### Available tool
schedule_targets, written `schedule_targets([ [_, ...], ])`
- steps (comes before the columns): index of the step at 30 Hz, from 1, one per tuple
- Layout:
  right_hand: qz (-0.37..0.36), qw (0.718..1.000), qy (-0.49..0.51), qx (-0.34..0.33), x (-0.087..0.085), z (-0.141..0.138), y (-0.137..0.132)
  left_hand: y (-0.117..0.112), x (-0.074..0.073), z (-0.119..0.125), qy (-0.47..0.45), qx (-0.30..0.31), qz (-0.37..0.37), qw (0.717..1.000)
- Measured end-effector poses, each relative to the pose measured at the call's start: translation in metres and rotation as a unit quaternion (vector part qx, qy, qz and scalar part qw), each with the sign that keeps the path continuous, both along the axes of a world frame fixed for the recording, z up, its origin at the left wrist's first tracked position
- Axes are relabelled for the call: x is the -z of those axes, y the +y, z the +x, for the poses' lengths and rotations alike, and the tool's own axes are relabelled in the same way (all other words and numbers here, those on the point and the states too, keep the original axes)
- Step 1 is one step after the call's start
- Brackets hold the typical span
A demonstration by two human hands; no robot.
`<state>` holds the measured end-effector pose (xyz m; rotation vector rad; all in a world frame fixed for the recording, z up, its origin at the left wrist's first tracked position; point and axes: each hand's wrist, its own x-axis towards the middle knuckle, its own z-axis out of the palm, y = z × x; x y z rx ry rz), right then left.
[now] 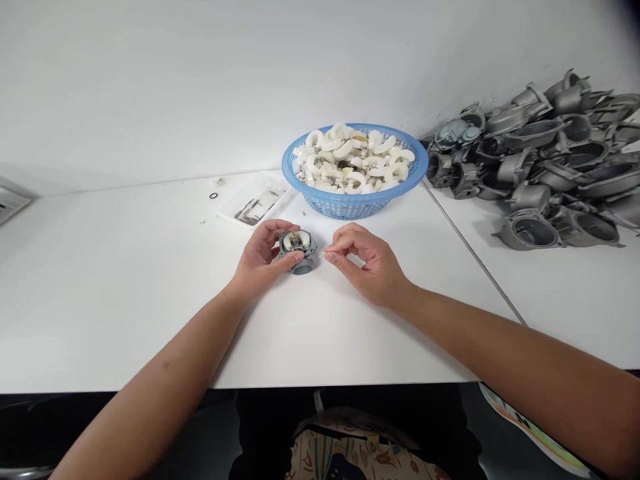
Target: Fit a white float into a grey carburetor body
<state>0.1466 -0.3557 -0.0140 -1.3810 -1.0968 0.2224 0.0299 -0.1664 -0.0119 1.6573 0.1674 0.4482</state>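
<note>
White wall is rising behind the white tabletop [120, 293], and a grey-and-white object [10, 203], too cut off to make out, is poking in at the far left edge. Near the back edge, a black O-ring [213, 195] is lying just left of a shallow clear tray [255, 203] holding small metal pins. The left hand [260, 257] is curling around a grey cast carburetor body [298, 250], gripping it between thumb and fingers. That body is sitting mid-tabletop, between the two hands, and its inner parts are partly hidden and too small to read. The right hand [367, 260] is pinching a thin metal pin [321, 255] between thumb and forefinger, its other fingers loosely curled, and the pin's tip is just beside the body. Fitting that pin looks like the step in hand, and the moment seems to call for lining its tip up with the body. Farther right, a blue plastic basket [355, 210] is holding white curved plastic pieces [353, 160], while a heap of bare cast carburetor bodies [540, 160] is lying past the tabletop's right edge on a second white tabletop [550, 300].
</note>
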Motion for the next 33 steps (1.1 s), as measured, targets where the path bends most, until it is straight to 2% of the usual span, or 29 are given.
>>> schedule_targets([
  [5,-0.067,0.992,0.103,0.017,0.002,0.000,0.001,0.002,0.000,0.000,-0.005,0.013,-0.020,1.000],
  [8,-0.066,0.992,0.106,0.035,0.000,0.000,0.001,0.001,-0.001,-0.001,-0.010,0.023,-0.027,0.999],
  [13,-0.058,0.993,0.098,-0.012,0.000,-0.001,0.002,0.002,-0.001,-0.001,-0.001,0.017,-0.066,0.998],
  [16,-0.054,0.995,0.084,0.009,0.002,-0.001,0.004,0.002,-0.001,-0.001,0.006,0.013,-0.088,0.996],
  [20,-0.032,0.994,0.100,0.037,0.002,0.002,0.012,0.002,-0.002,0.000,0.012,0.015,-0.082,0.996],
  [28,-0.073,0.989,0.123,0.021,-0.011,0.021,0.022,0.000,-0.003,-0.001,0.030,0.009,-0.102,0.994],
  [33,-0.080,0.985,0.149,0.021,-0.001,0.015,0.023,-0.001,-0.003,0.000,0.018,0.007,-0.107,0.994],
])
